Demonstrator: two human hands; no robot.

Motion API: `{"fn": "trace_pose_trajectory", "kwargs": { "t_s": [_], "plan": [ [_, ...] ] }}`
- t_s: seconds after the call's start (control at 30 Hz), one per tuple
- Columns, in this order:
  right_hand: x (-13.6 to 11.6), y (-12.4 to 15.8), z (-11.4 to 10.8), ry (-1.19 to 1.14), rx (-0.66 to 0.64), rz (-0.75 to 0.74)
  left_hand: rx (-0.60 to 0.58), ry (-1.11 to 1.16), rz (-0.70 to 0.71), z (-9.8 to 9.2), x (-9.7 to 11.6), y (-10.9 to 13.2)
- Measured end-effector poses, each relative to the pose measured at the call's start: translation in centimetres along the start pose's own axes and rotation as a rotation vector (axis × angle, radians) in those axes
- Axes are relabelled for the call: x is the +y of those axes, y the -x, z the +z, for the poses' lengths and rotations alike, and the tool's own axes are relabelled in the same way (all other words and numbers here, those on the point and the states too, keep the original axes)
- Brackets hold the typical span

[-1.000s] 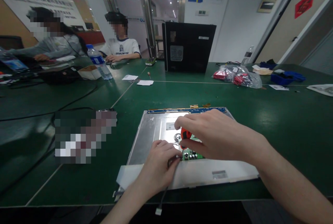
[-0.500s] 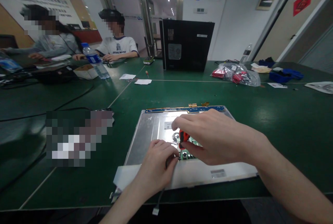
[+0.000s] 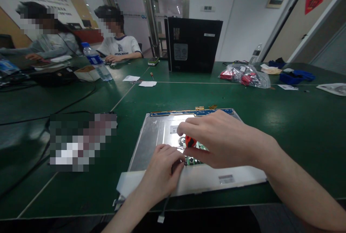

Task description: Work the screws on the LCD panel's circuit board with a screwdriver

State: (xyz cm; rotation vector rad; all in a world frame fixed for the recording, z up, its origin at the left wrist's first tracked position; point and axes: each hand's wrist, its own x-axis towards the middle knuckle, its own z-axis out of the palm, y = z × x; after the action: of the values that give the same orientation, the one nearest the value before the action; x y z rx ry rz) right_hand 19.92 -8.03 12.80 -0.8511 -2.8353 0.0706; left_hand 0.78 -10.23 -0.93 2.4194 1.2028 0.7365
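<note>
A flat silver metal panel (image 3: 154, 139) lies on the green table (image 3: 283, 124) in front of me, with a blue strip along its far edge. My right hand (image 3: 224, 139) is closed around a small screwdriver with a red-and-black handle (image 3: 190, 141), held upright over a small green circuit board (image 3: 193, 160) near the panel's front. My left hand (image 3: 162, 171) rests on the panel beside that board, its fingertips pinching a thin grey cable (image 3: 169, 198) that hangs over the table's front edge.
A black computer case (image 3: 193, 45) stands at the back centre. A plastic bag of red parts (image 3: 243, 76) and blue items (image 3: 296, 77) lie back right. Two people sit at the far left near a water bottle (image 3: 94, 61). Black cables cross the table on the left.
The view shifted slightly. My right hand with the screwdriver turned a little over the circuit board. My left hand stayed in place on the cable.
</note>
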Motion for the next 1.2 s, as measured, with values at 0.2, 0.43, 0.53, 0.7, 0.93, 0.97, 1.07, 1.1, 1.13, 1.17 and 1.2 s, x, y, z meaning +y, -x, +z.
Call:
{"fn": "trace_pose_trajectory", "kwargs": {
  "t_s": [0.2, 0.43, 0.53, 0.7, 0.93, 0.97, 1.07, 1.1, 1.13, 1.17, 1.2],
  "plan": [
    [-0.31, 0.0, -0.38, -0.021, -0.07, 0.001, 0.008, 0.008, 0.012, 0.12, -0.1, 0.01],
    [-0.11, -0.03, -0.22, 0.011, -0.068, 0.031, 0.017, 0.009, 0.024, 0.29, -0.27, 0.1],
    [0.01, 0.21, -0.41, -0.034, -0.092, 0.017, 0.006, 0.002, 0.018, 0.16, -0.14, 0.06],
    [0.0, 0.18, -0.37, -0.029, -0.078, 0.025, -0.001, -0.005, 0.015, 0.06, -0.07, 0.12],
    [-0.15, -0.2, -0.2, 0.026, -0.059, 0.024, 0.019, -0.004, 0.022, 0.16, -0.16, 0.1],
    [-0.14, -0.15, -0.27, 0.013, -0.062, 0.011, 0.02, -0.003, 0.021, 0.13, -0.13, 0.08],
    [-0.07, 0.09, -0.48, -0.024, -0.073, -0.019, 0.008, -0.002, 0.019, 0.06, -0.04, 0.06],
    [-0.04, 0.16, -0.52, -0.031, -0.075, -0.021, 0.006, -0.001, 0.021, 0.05, -0.03, 0.07],
    [0.01, 0.19, -0.53, -0.033, -0.075, -0.017, 0.005, 0.001, 0.023, 0.05, -0.03, 0.08],
    [0.06, 0.2, -0.51, -0.031, -0.071, -0.009, 0.008, 0.001, 0.026, 0.06, -0.04, 0.08],
    [0.12, 0.18, -0.48, -0.029, -0.065, 0.0, 0.014, 0.001, 0.027, 0.08, -0.05, 0.1]
  ]
}}
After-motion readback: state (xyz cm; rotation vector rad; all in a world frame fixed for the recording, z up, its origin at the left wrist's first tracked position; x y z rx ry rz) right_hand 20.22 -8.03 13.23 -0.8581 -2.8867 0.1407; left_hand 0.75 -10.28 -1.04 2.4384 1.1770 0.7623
